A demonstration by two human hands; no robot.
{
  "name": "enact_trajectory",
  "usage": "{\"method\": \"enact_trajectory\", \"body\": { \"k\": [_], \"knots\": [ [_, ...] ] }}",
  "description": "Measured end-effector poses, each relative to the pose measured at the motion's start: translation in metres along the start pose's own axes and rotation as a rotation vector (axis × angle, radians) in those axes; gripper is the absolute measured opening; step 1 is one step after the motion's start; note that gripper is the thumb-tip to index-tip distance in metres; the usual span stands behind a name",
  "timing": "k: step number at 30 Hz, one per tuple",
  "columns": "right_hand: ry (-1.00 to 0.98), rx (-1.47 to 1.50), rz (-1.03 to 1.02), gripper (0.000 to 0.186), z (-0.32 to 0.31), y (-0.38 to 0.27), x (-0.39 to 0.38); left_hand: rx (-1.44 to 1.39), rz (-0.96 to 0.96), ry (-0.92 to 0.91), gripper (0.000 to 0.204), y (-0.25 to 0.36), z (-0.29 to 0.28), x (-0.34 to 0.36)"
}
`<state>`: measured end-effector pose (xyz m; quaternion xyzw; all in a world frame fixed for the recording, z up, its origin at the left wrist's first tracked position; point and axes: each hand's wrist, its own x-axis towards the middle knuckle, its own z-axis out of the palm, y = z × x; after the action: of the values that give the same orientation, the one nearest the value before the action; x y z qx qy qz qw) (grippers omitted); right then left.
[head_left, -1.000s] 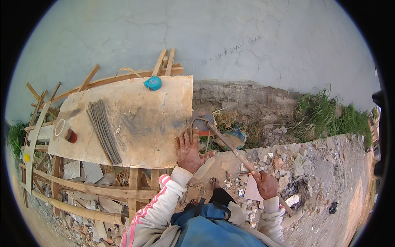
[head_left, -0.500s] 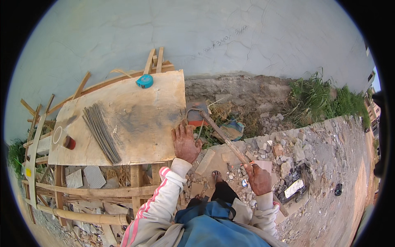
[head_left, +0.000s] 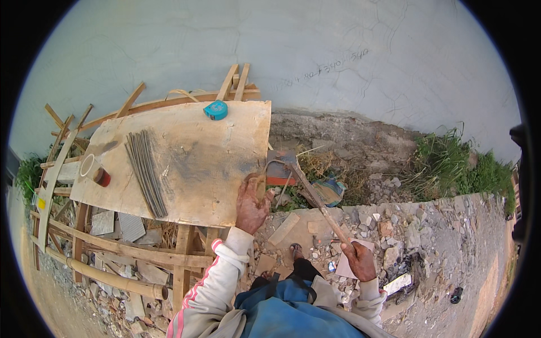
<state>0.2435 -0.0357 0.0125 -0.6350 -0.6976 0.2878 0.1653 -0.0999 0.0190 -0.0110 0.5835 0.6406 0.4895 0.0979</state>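
Note:
My left hand (head_left: 252, 204) rests at the right edge of a plywood board (head_left: 186, 163) laid on a rough wooden frame, and its fingers hold a bent steel rod (head_left: 273, 164) there. My right hand (head_left: 359, 260) is closed on the long wooden handle of a tool (head_left: 316, 201) whose metal head sits by the bent rod, just off the board's right edge. A bundle of straight steel rods (head_left: 145, 170) lies on the board's left half. A blue tape measure (head_left: 216, 110) sits at the board's far edge.
A roll of tape (head_left: 88, 165) and a small red object (head_left: 102, 177) sit at the board's left end. Wooden poles (head_left: 112, 277) and slats form the frame below. Rubble and stones (head_left: 389, 236) cover the ground to the right; grass (head_left: 451, 163) grows along the grey wall (head_left: 282, 50).
The view has shifted slightly. My left hand stays at the board's right edge; my right hand keeps its hold on the tool handle, with the tool head close to the bent rod.

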Motion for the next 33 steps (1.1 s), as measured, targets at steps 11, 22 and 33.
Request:
{"method": "enact_trajectory", "body": {
  "k": [11,22,33],
  "knots": [
    [-0.035,0.58,-0.147,0.052,0.01,0.011,0.075,0.429,-0.113,-0.374,0.028,0.026,0.044,0.031],
    [-0.28,0.827,-0.151,0.031,0.001,0.01,0.165,-0.609,-0.417,-0.122,0.03,0.078,0.017,0.047],
    [-0.789,0.93,-0.267,0.035,0.004,-0.041,0.236,-0.823,-0.458,0.175,0.031,0.074,0.064,0.018]
  ]
}}
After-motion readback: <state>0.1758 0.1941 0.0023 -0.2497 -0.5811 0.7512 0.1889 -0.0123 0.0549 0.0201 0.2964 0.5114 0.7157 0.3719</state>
